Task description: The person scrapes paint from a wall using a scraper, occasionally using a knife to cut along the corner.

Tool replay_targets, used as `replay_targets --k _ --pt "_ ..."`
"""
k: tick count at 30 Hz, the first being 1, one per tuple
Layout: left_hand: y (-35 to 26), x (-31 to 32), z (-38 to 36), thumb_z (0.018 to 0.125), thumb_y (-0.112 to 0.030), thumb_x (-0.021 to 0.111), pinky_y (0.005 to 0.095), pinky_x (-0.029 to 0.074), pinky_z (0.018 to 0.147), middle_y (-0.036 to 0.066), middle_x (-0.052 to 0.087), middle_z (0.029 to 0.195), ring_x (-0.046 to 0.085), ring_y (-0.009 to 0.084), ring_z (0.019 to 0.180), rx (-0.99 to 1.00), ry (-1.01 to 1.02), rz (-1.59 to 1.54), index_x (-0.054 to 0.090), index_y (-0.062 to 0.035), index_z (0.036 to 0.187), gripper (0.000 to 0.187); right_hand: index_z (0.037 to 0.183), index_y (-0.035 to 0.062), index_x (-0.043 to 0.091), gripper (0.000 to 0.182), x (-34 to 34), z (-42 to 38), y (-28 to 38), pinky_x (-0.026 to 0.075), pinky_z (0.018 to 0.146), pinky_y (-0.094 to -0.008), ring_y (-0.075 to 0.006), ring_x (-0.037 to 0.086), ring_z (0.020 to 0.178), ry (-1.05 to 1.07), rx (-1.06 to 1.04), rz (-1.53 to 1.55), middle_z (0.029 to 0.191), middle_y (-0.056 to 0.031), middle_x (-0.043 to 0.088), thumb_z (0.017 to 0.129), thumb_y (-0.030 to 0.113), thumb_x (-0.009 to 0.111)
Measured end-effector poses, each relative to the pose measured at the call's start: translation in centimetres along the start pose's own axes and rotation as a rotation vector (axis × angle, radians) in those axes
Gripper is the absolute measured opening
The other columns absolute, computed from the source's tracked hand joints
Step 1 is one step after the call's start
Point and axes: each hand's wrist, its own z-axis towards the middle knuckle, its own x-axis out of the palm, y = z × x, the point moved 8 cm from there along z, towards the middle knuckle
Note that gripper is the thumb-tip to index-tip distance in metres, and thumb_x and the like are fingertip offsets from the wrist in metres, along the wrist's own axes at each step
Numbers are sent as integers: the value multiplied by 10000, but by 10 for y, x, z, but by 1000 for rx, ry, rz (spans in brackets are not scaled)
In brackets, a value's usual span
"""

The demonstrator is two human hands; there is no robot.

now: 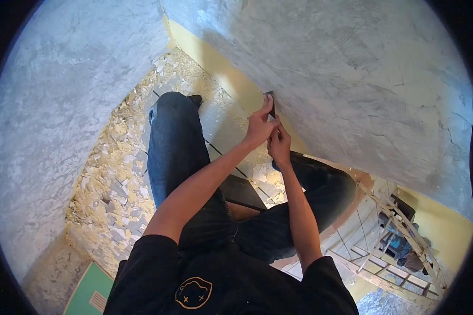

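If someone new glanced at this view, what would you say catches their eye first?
Most likely the two hands meeting at the middle: the left hand and right hand press a dark scraper against the grey wall, just above its yellow painted strip. Next, the pale paint flakes littering the floor to the left, and a wooden ladder at lower right.

Floor (215,126): grey tiles, covered in pale yellow paint flakes (115,178), thickest left of it toward the scraped grey wall (63,105). Green board (92,294) lies at the floor's near-left corner. Wooden ladder (404,226) leans far right of the floor, beside a yellow wall section (446,226).
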Motion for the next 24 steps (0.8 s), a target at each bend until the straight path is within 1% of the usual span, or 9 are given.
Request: replay_targets --k 2,5,9,11,12,14,17,20,24 --pt "5 12 -6 794 88 592 295 212 1114 191 121 1518 150 198 1394 39 53 115 244 29 1422 720 1360 115 452 380 -13 -7 -5 287 347 -211 -35 356 384 -11 -92 23 543 34 429 1001 238 422" --pt "5 16 -8 754 113 575 280 203 1105 264 77 1504 83 241 1405 -3 56 107 245 42 1417 745 1364 95 447 390 -16 -14 -3 291 389 -211 -34 348 432 -28 -18 49 564 44 429 995 222 437" --pt "8 0 13 749 115 569 287 192 1112 264 70 1504 85 243 1405 58 -14 54 242 48 1415 744 1360 89 456 404 -1 14 5 300 432 -224 -39 360 487 15 -37 -66 592 43 452 982 232 474" --pt "17 -11 19 749 113 562 288 182 1115 256 66 1507 89 240 1405 -59 -14 -24 237 44 1417 746 1356 95 462 401 4 21 -2 302 430 -230 -42 367 486 23 -13 -63 595 37 463 981 237 476" --pt "16 -9 15 749 113 562 288 182 1115 256 66 1507 89 240 1405 -59 -11 -24 237 44 1417 746 1352 101 468 398 7 18 -1 305 428 -235 -44 374 484 24 12 -58 597 32 474 980 242 478" --pt "2 -11 13 782 106 584 274 254 1083 168 174 1515 205 177 1381 29 -66 59 252 17 1424 728 1349 102 472 393 8 10 12 305 428 -231 -44 366 479 -9 -37 -35 590 37 458 981 240 474" --pt "4 -4 4 779 115 587 270 236 1091 160 141 1524 199 184 1385 -21 8 40 249 5 1429 741 1351 100 470 392 5 2 -1 304 428 -220 -42 355 478 10 26 20 592 45 440 981 230 474" --pt "4 15 -10 761 108 574 298 189 1117 245 84 1509 92 240 1405 16 102 77 243 33 1421 742 1274 84 519 331 -10 -12 -7 284 346 -220 -45 359 401 -20 -72 60 572 24 438 997 239 426" --pt "10 7 4 765 99 580 297 191 1117 250 92 1507 98 238 1406 39 70 122 244 25 1424 744 1282 76 512 338 -4 3 3 293 344 -226 -49 375 401 -24 -60 3 562 26 442 994 233 432"
